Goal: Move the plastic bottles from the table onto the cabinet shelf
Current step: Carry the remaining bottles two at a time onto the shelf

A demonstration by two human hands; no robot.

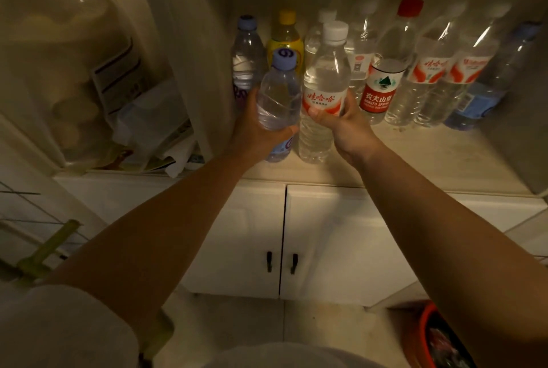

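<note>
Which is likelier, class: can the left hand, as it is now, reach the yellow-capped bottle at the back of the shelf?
Probably not yet. The left hand already grips the purple-capped bottle, which stands directly in front of the yellow-capped bottle, so its fingers are occupied and the way is blocked.

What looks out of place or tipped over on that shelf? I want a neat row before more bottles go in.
Nothing is tipped or spilled: the back-row bottles stand upright on the shelf. The one untidy spot is left of the bottles, where papers and bags are jammed in crookedly, edges hanging over the shelf front.
</note>
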